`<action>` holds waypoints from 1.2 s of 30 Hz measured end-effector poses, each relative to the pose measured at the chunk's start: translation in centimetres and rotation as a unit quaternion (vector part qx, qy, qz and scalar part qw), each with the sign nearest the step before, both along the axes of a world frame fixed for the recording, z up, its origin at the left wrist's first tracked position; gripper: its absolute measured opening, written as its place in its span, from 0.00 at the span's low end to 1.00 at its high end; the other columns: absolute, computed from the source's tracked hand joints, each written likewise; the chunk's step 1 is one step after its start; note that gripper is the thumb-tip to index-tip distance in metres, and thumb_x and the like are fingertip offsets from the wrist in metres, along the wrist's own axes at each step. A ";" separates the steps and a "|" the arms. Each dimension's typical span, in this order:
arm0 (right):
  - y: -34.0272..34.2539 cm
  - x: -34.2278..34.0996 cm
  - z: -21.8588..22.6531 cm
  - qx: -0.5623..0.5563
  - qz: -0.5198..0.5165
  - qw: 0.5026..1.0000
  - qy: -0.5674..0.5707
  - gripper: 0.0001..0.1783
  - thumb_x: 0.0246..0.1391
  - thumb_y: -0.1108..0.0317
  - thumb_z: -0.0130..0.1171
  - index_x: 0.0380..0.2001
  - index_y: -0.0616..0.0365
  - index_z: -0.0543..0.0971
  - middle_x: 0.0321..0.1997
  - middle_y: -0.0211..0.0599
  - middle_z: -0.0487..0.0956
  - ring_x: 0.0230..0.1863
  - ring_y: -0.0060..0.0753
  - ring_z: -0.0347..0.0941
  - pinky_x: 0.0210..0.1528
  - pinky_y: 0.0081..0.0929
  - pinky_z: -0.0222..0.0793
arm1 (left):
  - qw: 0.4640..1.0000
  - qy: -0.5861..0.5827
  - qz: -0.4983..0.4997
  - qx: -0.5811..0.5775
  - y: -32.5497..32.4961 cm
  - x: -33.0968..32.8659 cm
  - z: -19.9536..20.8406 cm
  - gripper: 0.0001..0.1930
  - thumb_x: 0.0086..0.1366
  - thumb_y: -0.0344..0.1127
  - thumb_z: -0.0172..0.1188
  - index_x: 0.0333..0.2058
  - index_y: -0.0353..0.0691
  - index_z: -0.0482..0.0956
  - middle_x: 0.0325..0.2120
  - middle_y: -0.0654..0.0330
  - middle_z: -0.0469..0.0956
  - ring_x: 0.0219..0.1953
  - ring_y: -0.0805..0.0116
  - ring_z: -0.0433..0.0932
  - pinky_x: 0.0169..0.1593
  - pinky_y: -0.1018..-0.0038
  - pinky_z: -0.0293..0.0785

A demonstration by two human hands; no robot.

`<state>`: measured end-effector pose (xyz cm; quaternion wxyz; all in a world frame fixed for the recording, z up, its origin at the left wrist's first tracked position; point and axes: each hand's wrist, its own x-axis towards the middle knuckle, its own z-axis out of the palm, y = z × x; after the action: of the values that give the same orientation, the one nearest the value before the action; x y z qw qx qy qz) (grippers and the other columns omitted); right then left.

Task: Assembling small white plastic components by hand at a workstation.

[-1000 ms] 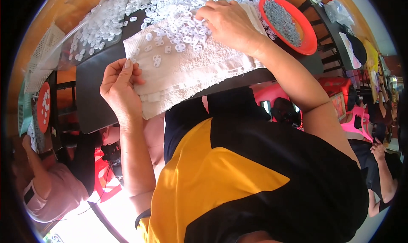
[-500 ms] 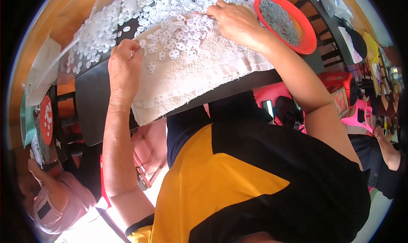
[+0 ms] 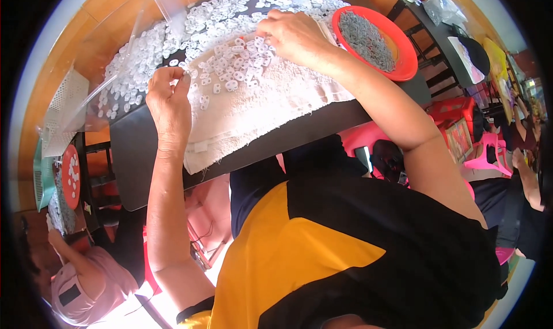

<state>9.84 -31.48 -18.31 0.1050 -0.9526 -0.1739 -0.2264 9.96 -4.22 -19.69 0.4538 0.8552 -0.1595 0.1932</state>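
Note:
A heap of small white plastic pieces with two holes lies on a cream towel spread over the dark table. At the heap's left edge, my left hand is closed in a pinch, thumb against forefinger. A tiny bit shows at its fingertips, too small to name. Across the heap, at its far right edge, my right hand is bent with curled fingers. Its fingertips are at the pieces, and what they hold, if anything, is hidden.
A red bowl of thin grey pieces stands at the right. More white pieces cover the table's far side. Clear plastic containers stand behind. Another person sits at lower left, near a red plate and a white perforated basket.
My right hand has shifted left along the far edge of the heap. My left hand has stayed pinched beside the heap, its fingers slightly raised. The view has tilted a little.

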 end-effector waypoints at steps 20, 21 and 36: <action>3.5 -3.1 4.7 -0.028 0.057 0.989 0.131 0.08 0.46 0.76 0.55 0.33 0.59 0.77 0.37 0.42 0.79 0.40 0.46 0.77 0.41 0.43 0.71 | 0.835 0.323 -0.161 -0.416 -4.9 -0.7 2.3 0.07 0.62 0.30 0.55 0.33 0.30 0.75 0.25 0.54 0.76 0.21 0.70 0.70 0.22 0.77 0.61; 3.8 -3.5 4.7 -0.064 0.073 0.976 0.193 0.07 0.46 0.76 0.55 0.32 0.59 0.75 0.37 0.40 0.78 0.39 0.47 0.77 0.40 0.41 0.71 | 0.833 0.328 -0.158 -0.416 -4.8 -0.6 2.1 0.07 0.62 0.30 0.55 0.33 0.30 0.75 0.25 0.54 0.76 0.21 0.70 0.70 0.22 0.77 0.61; 3.2 -3.8 0.5 -0.016 0.199 0.971 0.128 0.05 0.46 0.73 0.60 0.28 0.59 0.74 0.29 0.38 0.77 0.28 0.43 0.77 0.30 0.38 0.70 | 0.835 0.321 -0.149 -0.421 -4.9 -0.7 1.9 0.08 0.61 0.30 0.57 0.31 0.28 0.77 0.24 0.53 0.77 0.19 0.71 0.71 0.20 0.77 0.62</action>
<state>6.00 -28.30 -17.84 0.1538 -0.9215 -0.3490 -0.0739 9.30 -9.14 -17.84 0.8189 0.5615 -0.0334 -0.1138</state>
